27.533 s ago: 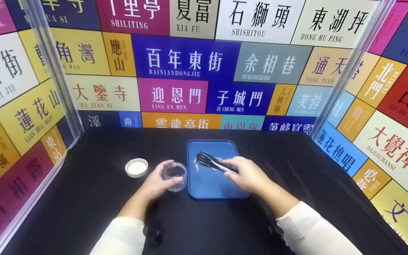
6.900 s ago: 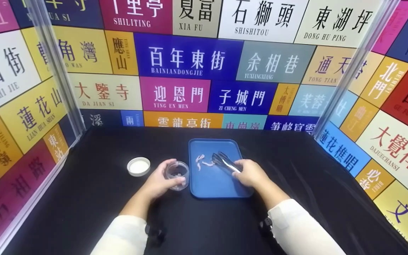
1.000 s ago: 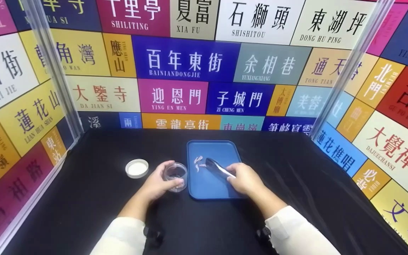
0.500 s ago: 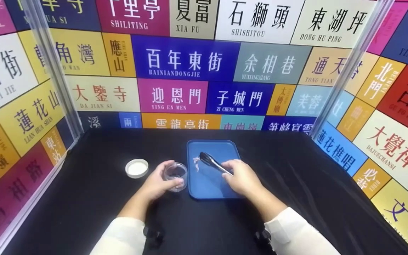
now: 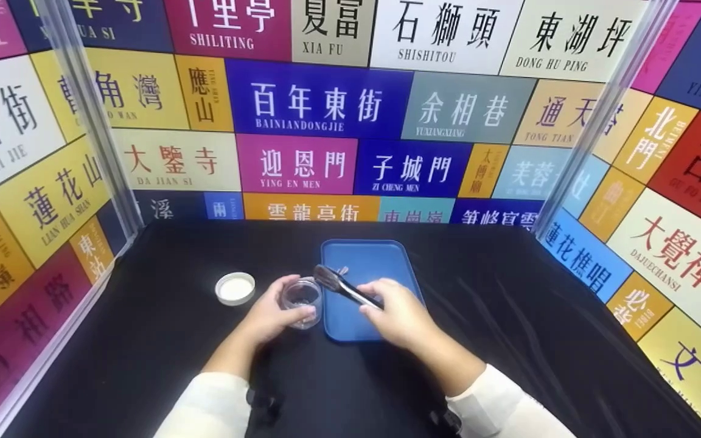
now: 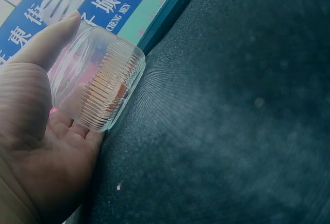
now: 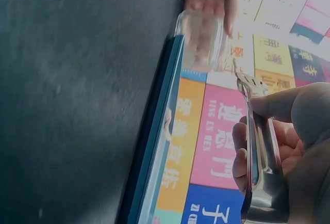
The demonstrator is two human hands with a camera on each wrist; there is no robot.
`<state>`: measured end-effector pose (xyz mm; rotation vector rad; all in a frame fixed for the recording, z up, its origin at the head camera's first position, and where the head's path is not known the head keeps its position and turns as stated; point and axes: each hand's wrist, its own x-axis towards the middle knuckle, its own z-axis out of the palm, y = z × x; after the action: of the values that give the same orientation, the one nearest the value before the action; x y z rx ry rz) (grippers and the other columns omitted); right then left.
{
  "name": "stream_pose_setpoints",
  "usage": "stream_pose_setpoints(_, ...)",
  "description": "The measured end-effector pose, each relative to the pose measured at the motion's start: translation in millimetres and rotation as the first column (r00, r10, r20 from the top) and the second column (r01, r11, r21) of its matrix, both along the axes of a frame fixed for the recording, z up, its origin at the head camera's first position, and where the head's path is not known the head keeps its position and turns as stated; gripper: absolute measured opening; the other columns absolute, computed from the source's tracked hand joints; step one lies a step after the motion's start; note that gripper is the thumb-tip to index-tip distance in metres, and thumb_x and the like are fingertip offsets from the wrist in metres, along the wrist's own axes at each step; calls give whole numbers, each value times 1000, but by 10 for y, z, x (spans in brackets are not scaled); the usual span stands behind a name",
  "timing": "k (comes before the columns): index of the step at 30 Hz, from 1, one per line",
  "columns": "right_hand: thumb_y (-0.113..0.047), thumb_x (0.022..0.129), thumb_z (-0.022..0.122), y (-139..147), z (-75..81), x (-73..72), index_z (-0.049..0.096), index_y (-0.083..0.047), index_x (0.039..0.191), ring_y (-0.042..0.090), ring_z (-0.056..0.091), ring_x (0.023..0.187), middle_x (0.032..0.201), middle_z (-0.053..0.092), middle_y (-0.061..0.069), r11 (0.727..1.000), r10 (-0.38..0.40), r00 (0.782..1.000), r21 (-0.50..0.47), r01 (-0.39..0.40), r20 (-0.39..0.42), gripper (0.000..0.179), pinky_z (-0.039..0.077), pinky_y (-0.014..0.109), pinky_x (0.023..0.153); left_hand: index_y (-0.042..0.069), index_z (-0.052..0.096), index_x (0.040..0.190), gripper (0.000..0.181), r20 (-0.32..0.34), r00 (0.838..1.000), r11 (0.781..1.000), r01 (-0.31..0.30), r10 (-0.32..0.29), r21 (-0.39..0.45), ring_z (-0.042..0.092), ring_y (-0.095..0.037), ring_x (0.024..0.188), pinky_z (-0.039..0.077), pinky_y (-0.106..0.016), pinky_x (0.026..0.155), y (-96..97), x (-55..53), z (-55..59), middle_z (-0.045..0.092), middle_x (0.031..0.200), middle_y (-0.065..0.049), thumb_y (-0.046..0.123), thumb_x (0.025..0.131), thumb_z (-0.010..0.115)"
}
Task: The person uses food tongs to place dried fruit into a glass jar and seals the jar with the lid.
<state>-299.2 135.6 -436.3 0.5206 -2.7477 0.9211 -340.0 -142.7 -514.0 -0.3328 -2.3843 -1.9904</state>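
Wall of multicoloured sign panels with Chinese characters (image 5: 320, 100) fills the upper half of the frame and both sides; black cloth-covered table (image 5: 143, 347) takes the lower centre. Cream long sleeves (image 5: 204, 404) come in from the bottom edge, lower left and lower right. Blue rectangular tray with rounded corners (image 5: 350, 325) lies right of centre on the cloth. Right hand (image 5: 396, 313), over the tray's lower right part – fingers and thumb closed round the handles of shiny silver metal tongs (image 5: 350, 289), which slant up-left across the tray. Tongs' head sits over the tray's left edge, near the jar's mouth; right wrist view shows a gap between them. Can't tell whether the tips pinch anything. Left hand (image 5: 268, 313), centre of frame, grips a clear round ribbed jar (image 5: 300, 298) – thumb one side, fingers the other. Jar is upright, mouth open, just left of the tray; contents too blurred to tell. White round lid (image 5: 235, 289) lies flat on the cloth, left of the left hand, apart from it. Smallest: pale pinkish strip (image 5: 343, 271) on the tray's upper left, partly hidden by the tongs.
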Motion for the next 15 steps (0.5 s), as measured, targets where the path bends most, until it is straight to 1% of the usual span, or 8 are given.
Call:
stream_pose_setpoints(2,-17,95,79,-31,2,20,78,-17,126,25,70,118,122,77,4,1000,20,1000,3,-20,-2,31,56,49,106,6,47,157,86,0,1000,1000,11,-11,12,62,-36,139,43,-52,126,3,-4,-1,62,153,-18,18,84,92)
stream_pose_setpoints(3,-17,95,79,-45,2,28,78,-16,126,24,70,117,121,77,3,1000,29,1000,6,-29,-3,31,56,48,105,5,46,157,86,0,1000,1000,16,-16,16,64,-36,137,46,-51,124,4,-3,-2,62,153,-18,18,85,91)
stream_pose_setpoints(7,-19,97,78,-88,-1,56,78,-17,126,24,70,111,118,77,3,998,55,998,10,-55,0,30,57,48,102,5,43,158,86,13,999,998,37,-38,44,69,-37,129,60,-45,108,8,-7,-1,60,154,-19,15,86,90)
stream_pose_setpoints(9,-20,97,78,-102,-2,67,78,-17,127,25,70,110,118,76,2,998,57,998,10,-57,12,30,57,48,101,5,43,158,85,17,999,998,40,-41,46,71,-37,126,63,-41,103,9,-8,-4,60,154,-20,15,87,89)
stream_pose_setpoints(13,-20,97,78,-110,-11,72,77,-17,127,28,70,110,118,76,3,998,61,998,16,-61,12,30,57,48,101,6,45,158,85,17,1000,999,22,-23,27,71,-34,125,61,-39,105,9,-7,-4,62,151,-19,16,86,90)
stream_pose_setpoints(14,-20,97,78,-110,-14,70,77,-17,128,27,70,111,119,76,3,998,59,998,18,-60,11,31,57,48,101,6,44,158,85,24,999,999,31,-32,44,70,-34,127,61,-41,106,11,-8,-6,62,152,-20,15,87,90)
stream_pose_setpoints(15,-19,97,78,-110,-16,68,77,-17,128,27,70,111,119,76,3,998,58,998,19,-59,9,31,57,48,101,6,45,158,85,20,1000,999,23,-24,35,70,-33,128,59,-40,108,10,-6,-4,62,152,-19,16,86,90)
